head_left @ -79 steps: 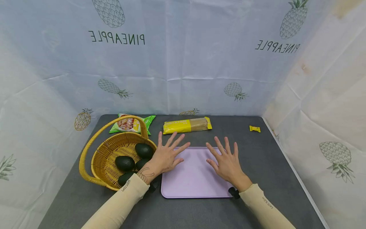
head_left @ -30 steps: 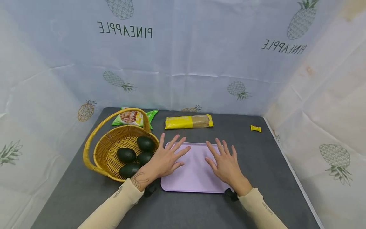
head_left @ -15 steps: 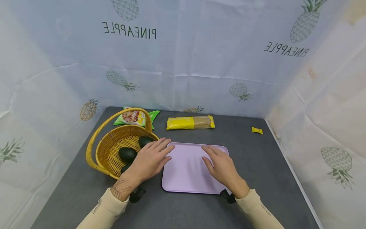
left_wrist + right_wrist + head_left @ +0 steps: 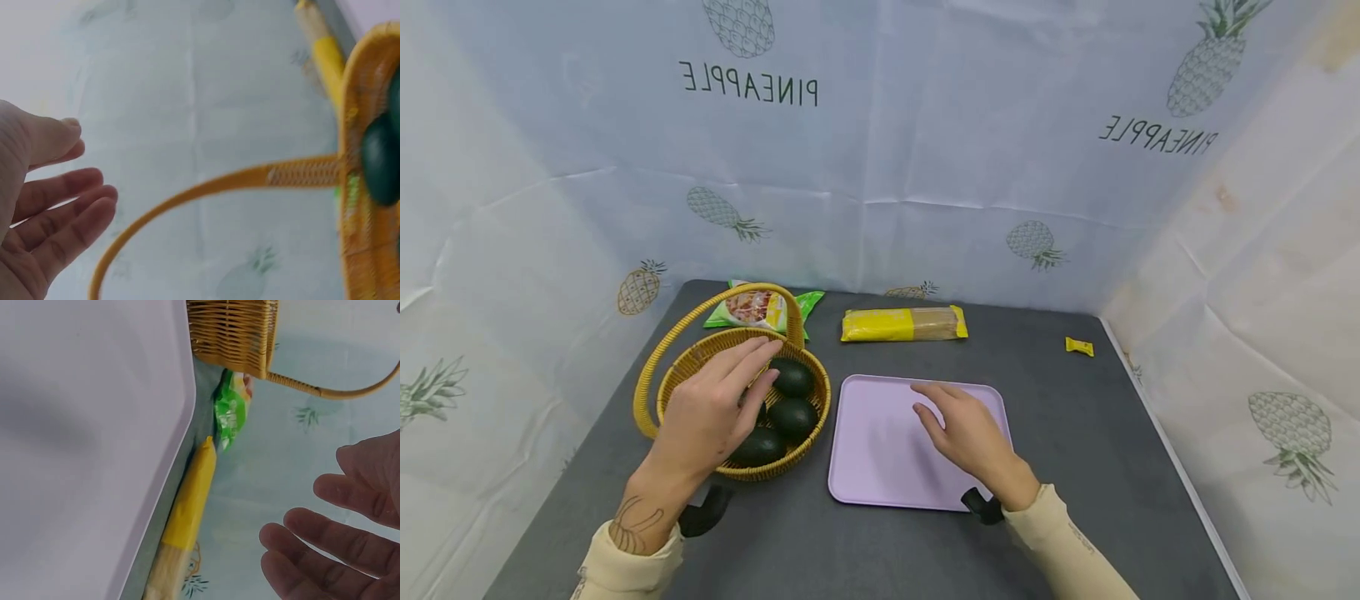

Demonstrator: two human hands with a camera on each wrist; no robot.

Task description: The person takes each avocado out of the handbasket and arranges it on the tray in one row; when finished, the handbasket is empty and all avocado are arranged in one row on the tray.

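Note:
My left hand [image 4: 703, 408] hovers over the left part of a yellow wicker basket [image 4: 818, 367], fingers loosely bent and holding nothing. Several dark green avocados [image 4: 793, 419] lie in the basket; the hand hides part of them. The basket's arched handle [image 4: 244, 178] rises beside my left hand in the left wrist view. Over the right part of a lilac tray [image 4: 880, 442], my right hand [image 4: 970, 437] hangs with relaxed fingers and nothing in them. In the right wrist view the tray [image 4: 94, 444] lies below that hand.
Behind the tray lies a yellow packet of noodles [image 4: 904, 325]. A green snack-like bag [image 4: 748, 308] sits behind the basket. One small yellow wrapped piece [image 4: 1079, 346] is at the far right of the grey table [image 4: 880, 550]. Pineapple-print cloth surrounds the table.
My left hand has moved left from the tray's edge to over the basket. My right hand has shifted slightly left, its fingers less spread. The basket and tray stay in place.

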